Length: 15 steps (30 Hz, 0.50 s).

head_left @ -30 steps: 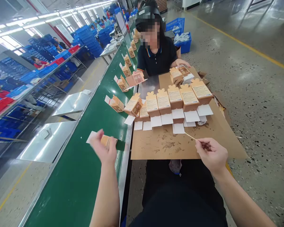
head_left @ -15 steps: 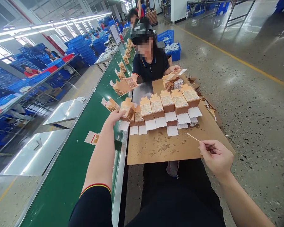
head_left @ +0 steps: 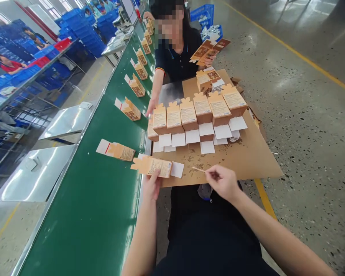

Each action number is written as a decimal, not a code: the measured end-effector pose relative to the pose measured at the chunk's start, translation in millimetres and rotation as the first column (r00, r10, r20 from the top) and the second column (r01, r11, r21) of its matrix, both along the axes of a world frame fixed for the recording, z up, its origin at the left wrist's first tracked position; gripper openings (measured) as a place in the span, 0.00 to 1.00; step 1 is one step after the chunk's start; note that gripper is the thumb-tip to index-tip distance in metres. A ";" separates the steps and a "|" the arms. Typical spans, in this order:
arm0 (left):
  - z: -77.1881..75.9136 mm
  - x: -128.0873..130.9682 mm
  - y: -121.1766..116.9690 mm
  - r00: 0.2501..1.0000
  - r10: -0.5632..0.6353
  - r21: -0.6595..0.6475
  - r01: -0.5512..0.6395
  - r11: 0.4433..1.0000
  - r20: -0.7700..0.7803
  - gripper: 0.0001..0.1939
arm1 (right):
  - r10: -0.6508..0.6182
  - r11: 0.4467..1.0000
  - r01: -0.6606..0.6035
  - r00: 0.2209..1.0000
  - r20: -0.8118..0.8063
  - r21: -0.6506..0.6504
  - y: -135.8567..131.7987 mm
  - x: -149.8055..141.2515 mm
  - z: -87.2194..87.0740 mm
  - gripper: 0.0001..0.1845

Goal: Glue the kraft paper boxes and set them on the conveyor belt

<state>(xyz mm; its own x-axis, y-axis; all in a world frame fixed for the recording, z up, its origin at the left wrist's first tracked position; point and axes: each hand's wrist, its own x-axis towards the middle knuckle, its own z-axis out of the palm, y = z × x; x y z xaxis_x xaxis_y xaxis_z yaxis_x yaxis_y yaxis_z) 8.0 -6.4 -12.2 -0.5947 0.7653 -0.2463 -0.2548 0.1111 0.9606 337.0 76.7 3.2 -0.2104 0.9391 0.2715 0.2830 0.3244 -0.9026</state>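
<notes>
Okay, so my left grip (head_left: 151, 188) is closed on an open carton (head_left: 155, 167), thumb over the printed face, with the box at the hand's 12 o'clock, above the near edge of the desk (head_left: 247, 161). Its long axis runs roughly 9 to 3 o'clock: scalloped flap at 9, white end flap (head_left: 177, 170) at 3. My right hand (head_left: 222, 182) has a thin stick (head_left: 200, 169) pinched in its fingertips, tip aimed at 9 o'clock, pretty much in line with that white flap. There's a small gap between them, and the right hand is the nearer one to that end. Just past my carton, toward 10 o'clock, another box (head_left: 122, 151) lies on the green belt (head_left: 103, 199). Further out at 12 to 1 there's a row of cartons (head_left: 188, 115), white flaps facing me. Beyond that, around 12, a co-worker (head_left: 179, 57) holds flat cartons (head_left: 208, 51).
</notes>
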 end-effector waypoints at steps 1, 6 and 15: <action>-5.5 6.2 4.0 1.000 0.007 -0.014 -0.006 1.000 0.006 0.46 | 0.082 0.997 -0.083 0.997 -0.011 -0.009 -5.7 -16.3 -7.1 0.12; -9.4 5.6 16.3 0.998 -0.026 -0.028 0.024 0.999 -0.062 0.43 | 0.275 0.961 -0.274 0.961 0.028 -0.029 -18.7 -66.6 -42.6 0.10; -9.0 18.7 15.6 0.989 0.000 -0.003 0.000 1.000 -0.151 0.40 | 0.234 0.971 -0.238 0.958 0.166 0.005 1.2 -60.6 -53.2 0.11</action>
<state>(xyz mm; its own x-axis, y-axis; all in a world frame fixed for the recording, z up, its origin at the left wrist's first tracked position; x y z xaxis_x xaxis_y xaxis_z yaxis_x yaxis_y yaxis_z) 26.6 9.2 -21.2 -0.6252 0.7646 -0.1566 -0.1073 0.1145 0.9876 276.4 77.9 -49.9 -0.4689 0.8507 0.2374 0.3379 0.4212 -0.8417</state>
